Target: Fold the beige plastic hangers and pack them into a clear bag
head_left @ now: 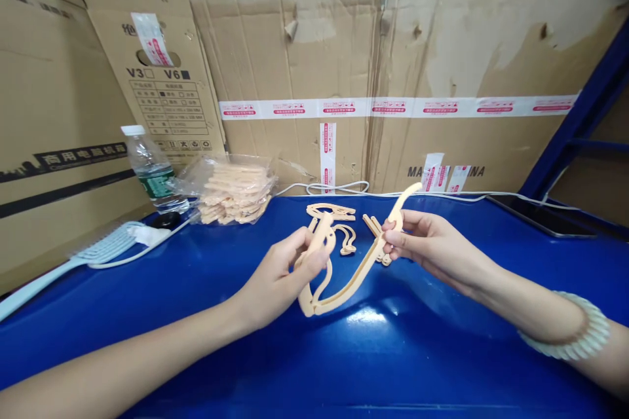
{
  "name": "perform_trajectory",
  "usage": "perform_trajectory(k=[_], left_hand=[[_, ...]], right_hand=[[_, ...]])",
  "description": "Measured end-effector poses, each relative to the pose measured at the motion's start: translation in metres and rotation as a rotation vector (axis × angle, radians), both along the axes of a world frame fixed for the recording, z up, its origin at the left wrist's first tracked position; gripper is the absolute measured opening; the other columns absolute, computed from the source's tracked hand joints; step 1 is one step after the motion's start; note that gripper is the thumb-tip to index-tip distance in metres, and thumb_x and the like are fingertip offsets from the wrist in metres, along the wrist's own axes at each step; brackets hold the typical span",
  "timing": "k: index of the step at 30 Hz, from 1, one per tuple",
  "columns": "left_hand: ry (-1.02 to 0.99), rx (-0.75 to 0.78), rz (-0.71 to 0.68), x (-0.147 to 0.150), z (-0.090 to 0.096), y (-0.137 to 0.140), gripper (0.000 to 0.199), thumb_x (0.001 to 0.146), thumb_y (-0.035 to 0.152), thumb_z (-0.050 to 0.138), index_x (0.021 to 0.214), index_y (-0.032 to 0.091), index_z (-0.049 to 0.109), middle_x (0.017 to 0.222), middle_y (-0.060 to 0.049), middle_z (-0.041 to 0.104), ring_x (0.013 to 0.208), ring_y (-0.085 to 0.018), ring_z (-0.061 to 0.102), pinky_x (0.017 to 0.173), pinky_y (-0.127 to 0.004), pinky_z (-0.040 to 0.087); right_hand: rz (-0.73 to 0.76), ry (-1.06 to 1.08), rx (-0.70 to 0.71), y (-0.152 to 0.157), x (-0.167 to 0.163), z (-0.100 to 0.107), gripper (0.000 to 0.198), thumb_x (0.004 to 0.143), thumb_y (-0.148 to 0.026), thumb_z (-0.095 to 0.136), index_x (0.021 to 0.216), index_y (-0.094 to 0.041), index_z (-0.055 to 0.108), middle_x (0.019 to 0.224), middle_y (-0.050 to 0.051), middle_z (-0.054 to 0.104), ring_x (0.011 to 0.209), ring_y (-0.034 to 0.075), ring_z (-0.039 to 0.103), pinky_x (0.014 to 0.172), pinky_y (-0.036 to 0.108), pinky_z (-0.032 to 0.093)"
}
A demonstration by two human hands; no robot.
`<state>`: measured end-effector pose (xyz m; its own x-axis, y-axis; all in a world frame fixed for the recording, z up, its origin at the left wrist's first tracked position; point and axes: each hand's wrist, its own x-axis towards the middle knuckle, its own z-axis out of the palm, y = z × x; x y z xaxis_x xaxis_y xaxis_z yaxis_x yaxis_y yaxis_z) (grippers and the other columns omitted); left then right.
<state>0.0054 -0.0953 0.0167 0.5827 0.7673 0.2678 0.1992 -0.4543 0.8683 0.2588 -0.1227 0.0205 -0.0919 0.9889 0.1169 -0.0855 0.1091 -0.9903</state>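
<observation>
Between my hands, above the blue table, is a beige plastic folding clothes hanger [354,281], its jointed arms spread in a V with the low point toward me. My left hand [285,272] pinches its left side between thumb and fingers. At the upper right end my right hand [432,245] grips the other arm, near a curved piece that sticks up past the fingers. Behind the hanger lie a flat beige hanger piece [344,210], curved hook-like pieces [348,249] and straight narrow pieces [369,225]. My fingers cover parts of the joints.
A clear bag of beige pieces [236,193] lies at the back left, beside a water bottle [154,173]. A light-blue hairbrush [103,247] is on the left. To the right lies a dark phone or tablet [540,215]. Cardboard [295,59] walls the back; a white cable [339,191] runs along it.
</observation>
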Motion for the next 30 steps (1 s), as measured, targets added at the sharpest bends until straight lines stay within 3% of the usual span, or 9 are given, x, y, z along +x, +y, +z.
perform_trajectory(k=[3,7,11,15,19,23,30], left_hand=[[0.041,-0.195,-0.194,0.003,-0.003,-0.009,0.039,0.093,0.056,0.05,0.102,0.018,0.051,0.102,-0.007,0.063,0.088,-0.019,0.06,0.069,-0.028,0.046],[-0.102,-0.491,-0.382,0.01,-0.012,-0.014,0.043,0.09,0.06,0.054,0.088,0.019,0.043,0.104,-0.009,0.066,0.079,-0.017,0.065,0.067,-0.029,0.047],[-0.133,-0.674,-0.33,0.014,-0.015,-0.01,0.042,0.084,0.055,0.063,0.093,0.02,0.043,0.082,-0.003,0.067,0.054,-0.011,0.058,0.051,-0.023,0.041],[-0.054,-0.703,-0.322,0.013,-0.013,-0.005,0.034,0.083,0.045,0.066,0.098,0.016,0.055,0.072,0.001,0.06,0.048,-0.007,0.046,0.046,-0.02,0.031],[0.098,-0.425,-0.322,0.012,-0.01,-0.006,0.023,0.094,0.037,0.053,0.092,0.016,0.06,0.07,0.003,0.052,0.056,-0.009,0.043,0.051,-0.021,0.033],[0.265,-0.076,-0.312,0.01,-0.006,-0.011,0.028,0.1,0.031,0.041,0.082,0.016,0.057,0.071,0.004,0.049,0.066,-0.011,0.045,0.062,-0.023,0.035],[0.358,0.197,-0.354,0.008,-0.005,-0.013,0.031,0.102,0.027,0.032,0.085,0.016,0.056,0.067,0.003,0.05,0.061,-0.012,0.046,0.061,-0.023,0.035]], right_hand=[[0.032,0.015,0.001,-0.005,-0.009,-0.005,0.035,0.062,-0.033,0.09,0.077,-0.016,0.063,0.07,0.001,0.067,0.062,0.013,0.065,0.062,0.025,0.056],[0.08,-0.019,0.084,-0.012,-0.021,-0.014,0.027,0.068,-0.029,0.086,0.073,-0.017,0.063,0.078,0.0,0.066,0.066,0.013,0.068,0.062,0.025,0.059],[0.144,-0.125,0.224,-0.015,-0.028,-0.021,0.021,0.076,-0.031,0.08,0.072,-0.017,0.064,0.077,0.0,0.063,0.063,0.012,0.065,0.059,0.025,0.058],[0.151,-0.243,0.316,-0.016,-0.028,-0.024,0.017,0.082,-0.032,0.074,0.08,-0.017,0.068,0.077,0.002,0.065,0.061,0.012,0.063,0.058,0.025,0.057],[0.127,-0.425,0.542,-0.017,-0.024,-0.024,0.009,0.091,-0.024,0.065,0.087,-0.018,0.071,0.082,0.004,0.069,0.07,0.014,0.065,0.063,0.026,0.055],[0.153,-0.596,0.816,-0.022,-0.021,-0.023,0.017,0.096,-0.014,0.055,0.097,-0.019,0.071,0.088,0.006,0.07,0.081,0.016,0.065,0.073,0.03,0.053],[0.173,-0.784,1.005,-0.031,-0.018,-0.022,0.031,0.103,-0.016,0.037,0.107,-0.017,0.068,0.088,0.008,0.067,0.077,0.017,0.061,0.065,0.031,0.051]])
